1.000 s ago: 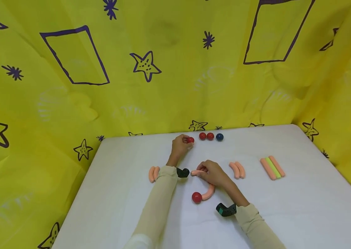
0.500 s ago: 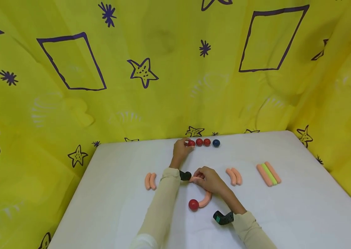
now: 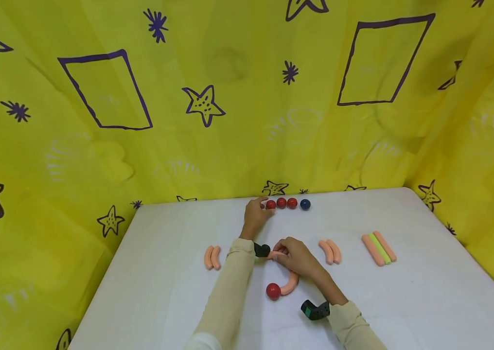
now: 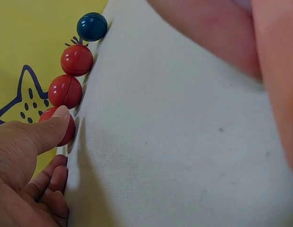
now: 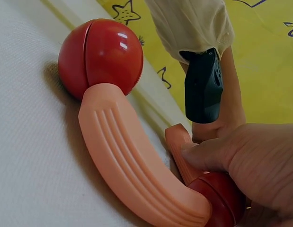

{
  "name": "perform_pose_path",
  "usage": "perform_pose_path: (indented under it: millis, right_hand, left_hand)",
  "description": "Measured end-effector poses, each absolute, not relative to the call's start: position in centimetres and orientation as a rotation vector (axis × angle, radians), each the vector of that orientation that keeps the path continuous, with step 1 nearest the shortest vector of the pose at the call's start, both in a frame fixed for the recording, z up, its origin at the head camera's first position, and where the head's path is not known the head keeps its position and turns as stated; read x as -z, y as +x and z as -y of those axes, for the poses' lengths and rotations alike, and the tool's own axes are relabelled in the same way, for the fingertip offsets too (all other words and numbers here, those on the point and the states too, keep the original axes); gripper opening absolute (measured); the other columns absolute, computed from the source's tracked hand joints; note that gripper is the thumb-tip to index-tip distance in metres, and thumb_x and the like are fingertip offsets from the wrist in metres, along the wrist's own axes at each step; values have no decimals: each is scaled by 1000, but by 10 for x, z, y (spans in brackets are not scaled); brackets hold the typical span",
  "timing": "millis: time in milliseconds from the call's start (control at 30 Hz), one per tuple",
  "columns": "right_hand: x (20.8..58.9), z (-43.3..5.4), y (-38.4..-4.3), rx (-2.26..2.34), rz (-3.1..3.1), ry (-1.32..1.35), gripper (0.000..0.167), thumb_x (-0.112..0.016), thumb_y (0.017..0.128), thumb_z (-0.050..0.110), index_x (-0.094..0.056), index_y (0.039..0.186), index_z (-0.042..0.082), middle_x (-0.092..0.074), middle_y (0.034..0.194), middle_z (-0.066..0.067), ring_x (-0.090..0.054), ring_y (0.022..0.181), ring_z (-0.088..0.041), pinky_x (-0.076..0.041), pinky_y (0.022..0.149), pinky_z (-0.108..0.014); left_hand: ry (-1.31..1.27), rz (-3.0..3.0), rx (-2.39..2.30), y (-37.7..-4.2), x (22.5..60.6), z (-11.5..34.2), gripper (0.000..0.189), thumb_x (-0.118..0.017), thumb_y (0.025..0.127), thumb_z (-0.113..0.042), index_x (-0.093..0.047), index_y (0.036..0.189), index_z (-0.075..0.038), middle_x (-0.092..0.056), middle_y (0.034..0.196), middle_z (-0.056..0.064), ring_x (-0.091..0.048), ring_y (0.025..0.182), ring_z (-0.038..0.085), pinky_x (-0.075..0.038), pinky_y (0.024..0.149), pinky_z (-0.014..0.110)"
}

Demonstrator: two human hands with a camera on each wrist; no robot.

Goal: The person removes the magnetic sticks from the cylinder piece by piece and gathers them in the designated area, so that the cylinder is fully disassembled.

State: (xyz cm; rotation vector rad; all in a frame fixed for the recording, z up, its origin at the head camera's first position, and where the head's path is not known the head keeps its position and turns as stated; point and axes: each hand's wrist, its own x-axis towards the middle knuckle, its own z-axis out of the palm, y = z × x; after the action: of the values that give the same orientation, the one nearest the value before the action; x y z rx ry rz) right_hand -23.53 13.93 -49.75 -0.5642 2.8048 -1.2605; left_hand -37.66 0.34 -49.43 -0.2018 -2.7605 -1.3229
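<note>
At the back edge of the white table, my left hand [image 3: 255,217] holds a red ball [image 3: 271,205] between thumb and fingers. It sits at the left end of a row with two more red balls [image 3: 287,203] and a blue ball [image 3: 305,204]. In the left wrist view the thumb lies on this ball; the index fingertip is hidden. My right hand [image 3: 300,258] pinches a pink curved rod [image 5: 178,142] near the table's middle. Under that hand, a red ball [image 5: 226,198] joins it to another pink curved rod [image 5: 137,156], whose other end meets a red ball [image 5: 101,59].
Two pink curved rods [image 3: 212,257] lie left of the left forearm, and two more [image 3: 330,252] lie right of the right hand. Farther right are two pink straight rods [image 3: 373,250] with a light-green rod [image 3: 380,248] between them. A yellow patterned cloth [image 3: 247,146] rises behind the table.
My left hand has brought its red ball rightward, up against the row of balls. The right hand stays on the pink rod. The whole view has shifted slightly.
</note>
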Motion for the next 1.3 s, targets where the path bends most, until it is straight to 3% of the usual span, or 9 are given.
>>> perform_pose_path:
  millis: [267,533,800,967,1167,1300]
  right_hand:
    - [496,-137,-237,1302,-2795,-515,13,-71,90,24,-71,94,12,-61,84,2,-52,78,-10,-45,69,-22]
    - [494,-139,-240,1289,-2805,-490,12,-72,89,22,-71,94,11,-61,85,0,-53,79,-10,-46,70,-23]
    - [490,-143,-243,1258,-2783,-510,17,-71,89,21,-70,98,8,-61,87,-1,-53,80,-12,-46,72,-26]
    - [485,-147,-240,1188,-2737,-555,26,-72,86,16,-66,106,1,-61,93,-5,-53,83,-14,-47,74,-26]
    - [466,-148,-226,911,-2727,-441,49,-80,80,22,-59,116,-3,-54,97,-13,-50,80,-19,-44,70,-31]
    - [452,-146,-216,803,-2697,-287,43,-80,80,23,-57,108,-2,-53,92,-13,-51,73,-20,-43,65,-31]
  left_hand:
    - [-159,2749,1442,-374,487,3,52,-78,83,-18,-59,127,1,-67,108,19,-63,99,29,-53,86,38]
    - [-151,2791,1512,-373,486,9,54,-73,89,-27,-53,132,0,-65,110,19,-61,98,26,-52,86,35]
    - [-228,2820,1571,-361,482,15,31,-67,91,-21,-63,115,-2,-67,107,16,-61,93,23,-50,79,29]
    - [-412,2935,1491,-343,481,21,24,-65,93,-23,-67,108,-6,-70,104,13,-61,86,16,-46,71,22]
    - [-650,3055,1358,-313,478,33,23,-64,94,-25,-68,107,-7,-69,99,9,-57,82,10,-44,70,21]
    - [-743,3096,1312,-297,477,42,23,-64,94,-24,-67,109,-7,-68,100,8,-59,88,12,-46,75,22]
